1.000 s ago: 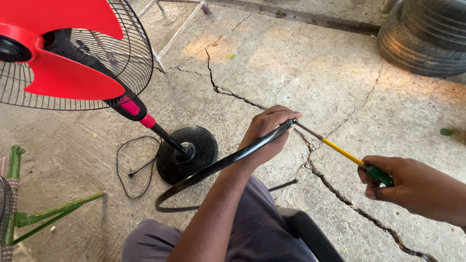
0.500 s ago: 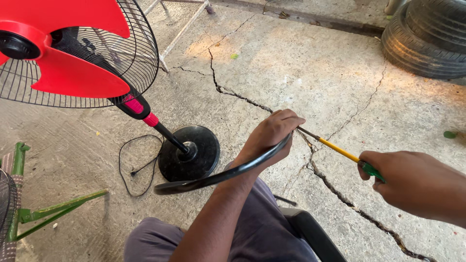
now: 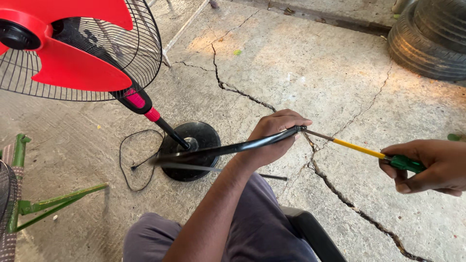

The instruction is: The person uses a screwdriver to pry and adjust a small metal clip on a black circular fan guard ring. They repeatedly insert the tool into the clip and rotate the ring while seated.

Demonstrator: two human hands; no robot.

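Note:
My left hand [image 3: 273, 138] grips a thin black metal ring [image 3: 228, 149], seen nearly edge-on, out in front of my knee. My right hand [image 3: 427, 166] holds a screwdriver [image 3: 361, 149] with a green handle and yellow shaft. Its metal tip touches the end of the ring beside my left fingers. A red-bladed pedestal fan [image 3: 73, 53] with an open black wire guard stands at the left on a round black base [image 3: 191, 145], its cord [image 3: 133, 160] lying on the cracked concrete floor [image 3: 301, 73].
A stacked tyre [image 3: 429, 39] lies at the top right. A green metal frame [image 3: 29, 204] stands at the lower left. My grey-trousered legs and a black seat edge [image 3: 310, 233] fill the bottom centre. A white pipe frame [image 3: 182, 24] lies behind the fan.
My left hand has turned the black ring from a visible open loop to nearly flat and edge-on. The screwdriver tip stays at the ring's end; the view has shifted slightly.

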